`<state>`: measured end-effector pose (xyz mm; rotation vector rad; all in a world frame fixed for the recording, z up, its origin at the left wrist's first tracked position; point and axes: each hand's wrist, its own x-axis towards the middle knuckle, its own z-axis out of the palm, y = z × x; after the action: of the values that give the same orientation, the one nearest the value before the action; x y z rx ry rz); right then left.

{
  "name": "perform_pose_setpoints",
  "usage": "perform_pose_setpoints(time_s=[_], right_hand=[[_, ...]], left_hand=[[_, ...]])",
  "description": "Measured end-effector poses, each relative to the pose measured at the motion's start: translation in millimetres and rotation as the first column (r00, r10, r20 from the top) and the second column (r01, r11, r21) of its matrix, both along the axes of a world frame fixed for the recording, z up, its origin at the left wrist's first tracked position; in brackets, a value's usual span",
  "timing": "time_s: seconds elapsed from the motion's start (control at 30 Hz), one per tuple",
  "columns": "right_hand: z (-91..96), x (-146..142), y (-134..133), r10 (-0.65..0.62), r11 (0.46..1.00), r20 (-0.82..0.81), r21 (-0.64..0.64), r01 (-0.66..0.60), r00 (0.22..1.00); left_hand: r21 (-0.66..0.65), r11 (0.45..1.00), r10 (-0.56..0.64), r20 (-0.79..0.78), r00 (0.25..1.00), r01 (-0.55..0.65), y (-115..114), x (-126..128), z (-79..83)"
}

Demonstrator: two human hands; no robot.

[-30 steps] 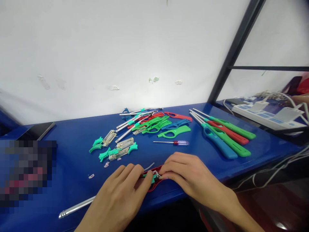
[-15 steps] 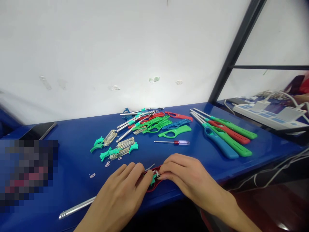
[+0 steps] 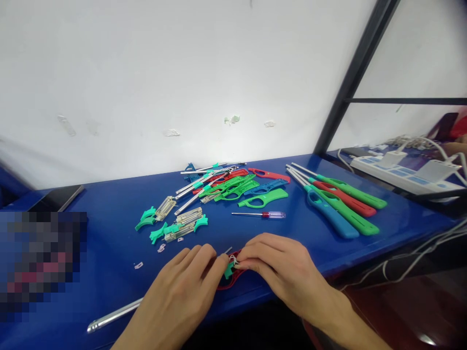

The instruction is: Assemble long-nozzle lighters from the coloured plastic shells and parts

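the left grip (image 3: 182, 287) was closed on a red casing (image 3: 233, 281), thumb and fingers curled over its left part. the right grip (image 3: 277, 262) was closed on the other end of that casing, its thumb and forefinger tips right at a looped white wire (image 3: 234, 260); whether they pinched the wire itself could not be told. the casing lay between the two grips, near the front edge of the tabletop (image 3: 219, 233), with a teal piece (image 3: 229, 271) sitting in it. a thin grey tube (image 3: 228, 250) stuck out just beyond the left grip's fingertips, and a silver rod (image 3: 115, 315) showed to the left of that grip, partly hidden by it.

beyond the left grip lay small pale clips (image 3: 138, 265), then loose teal triggers (image 3: 157, 234) beside clear tanks (image 3: 189, 215). farther off, beyond both grips, casing halves (image 3: 233, 183) in red, green and blue lay heaped with metal tubes (image 3: 188, 204). a screwdriver (image 3: 273, 215) lay just beyond the right grip, its shaft pointing left. well to the right of that grip, four lighters (image 3: 333, 217), one blue, one red and two green, lay side by side, metal ends pointing away from it.
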<state>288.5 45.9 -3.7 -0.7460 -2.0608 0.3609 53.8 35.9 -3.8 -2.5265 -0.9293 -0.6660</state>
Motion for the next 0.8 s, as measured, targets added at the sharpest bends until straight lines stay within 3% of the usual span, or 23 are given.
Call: perform_pose_setpoints(time_s=[0.13,0.27,0.8], right_hand=[[2.6,1.9,0.2,0.028,0.996,-0.069,-0.088,-0.034,0.997],[1.4,4.3,2.2,0.061,0.988,-0.1,-0.137,-0.075,0.993],[-1.3,4.4,1.6,0.087,0.994,-0.106,-0.06,-0.093,0.991]], left_hand=[[-0.056,0.998,0.007,0.041,0.999,-0.005,0.6,-2.3,-9.6],[-0.085,0.996,0.006,0.059,0.998,-0.001,0.5,-3.1,-9.3],[-0.065,0.996,-0.06,0.074,0.995,0.064,-0.5,-1.1,-1.2]])
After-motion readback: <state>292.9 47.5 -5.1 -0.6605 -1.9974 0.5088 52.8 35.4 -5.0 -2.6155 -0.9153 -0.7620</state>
